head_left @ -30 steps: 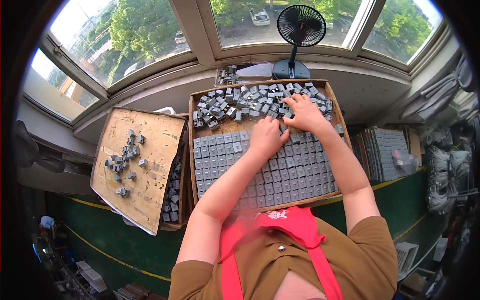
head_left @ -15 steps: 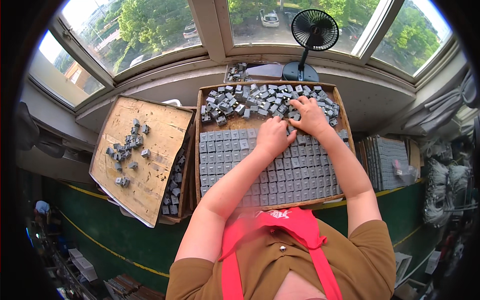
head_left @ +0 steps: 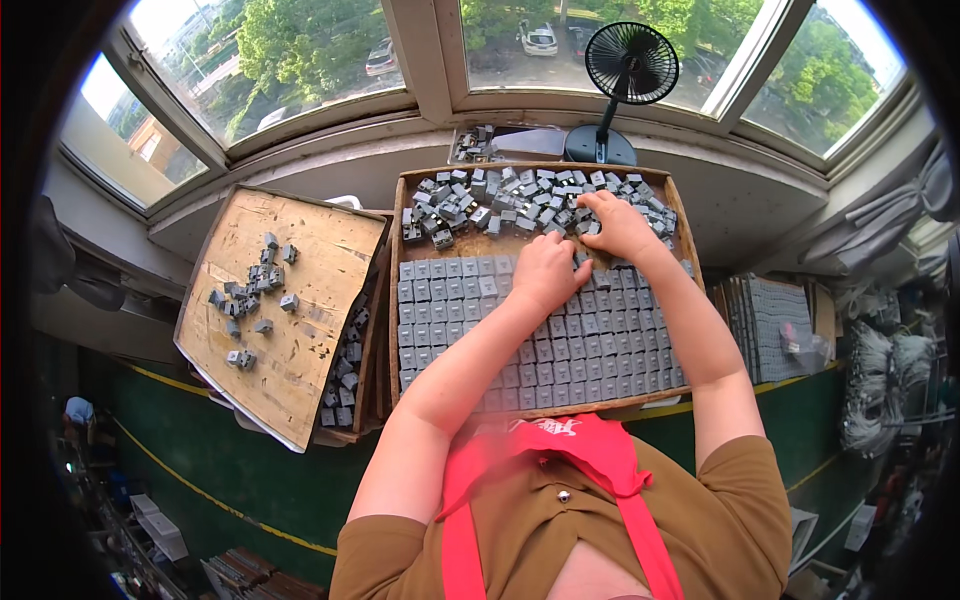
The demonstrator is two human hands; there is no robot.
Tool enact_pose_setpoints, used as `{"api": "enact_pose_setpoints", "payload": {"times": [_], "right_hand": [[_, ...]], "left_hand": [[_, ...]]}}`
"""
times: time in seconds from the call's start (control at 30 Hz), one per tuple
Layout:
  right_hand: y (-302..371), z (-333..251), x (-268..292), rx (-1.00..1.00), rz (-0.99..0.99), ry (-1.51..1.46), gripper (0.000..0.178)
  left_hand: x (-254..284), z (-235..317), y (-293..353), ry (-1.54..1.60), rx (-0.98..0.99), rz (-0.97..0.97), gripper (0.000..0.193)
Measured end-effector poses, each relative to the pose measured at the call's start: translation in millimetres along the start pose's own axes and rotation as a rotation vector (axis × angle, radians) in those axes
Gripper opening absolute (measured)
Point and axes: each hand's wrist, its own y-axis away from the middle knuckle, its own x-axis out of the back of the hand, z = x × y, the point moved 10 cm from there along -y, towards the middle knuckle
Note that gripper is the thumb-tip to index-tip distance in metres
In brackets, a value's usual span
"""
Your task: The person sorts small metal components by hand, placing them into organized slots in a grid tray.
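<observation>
Clock read from the middle of the wooden tray (head_left: 475, 243), 12 pointing away from the wearer. Near part largely done: neat rows of grey blocks (head_left: 440, 310) run from 9 round through 6 to 3. Left over: a loose heap (head_left: 520, 190) of the same blocks, tumbled at all angles, between 11 and 1. Farthest row looks filled from the 9 o'clock rim to the left hand (head_left: 550, 268); past that, arms and fingers hide much. Left hand sits just off centre toward 12, fingers curled down at the rows' far edge; cannot tell whether they grasp a block. Right hand (head_left: 617, 228) at 1, thumb and forefinger apart at the heap's near side; cannot tell if anything is pinched. Edges: raised rim all round; brown base shows in a strip between heap and rows, widest toward 10–11. Fan (head_left: 600, 147) stands beyond the rim between 12 and 1, so reach is tighter there. Board (head_left: 305, 240) with scattered blocks (head_left: 265, 275) at 9; stacked trays (head_left: 770, 320) at 3.
</observation>
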Motion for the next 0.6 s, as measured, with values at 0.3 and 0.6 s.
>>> {"api": "enact_pose_setpoints", "payload": {"times": [0.3,0.6], "right_hand": [[10.0,-8.0,22.6,0.098,0.164,-0.234,0.046],[-6.0,-1.4,33.9,-0.134,0.016,-1.090,0.049]], "left_hand": [[1.0,-4.2,-2.9,-0.003,0.007,0.007,0.033],[-9.4,2.8,-3.6,0.066,0.005,-0.029,0.039]]}}
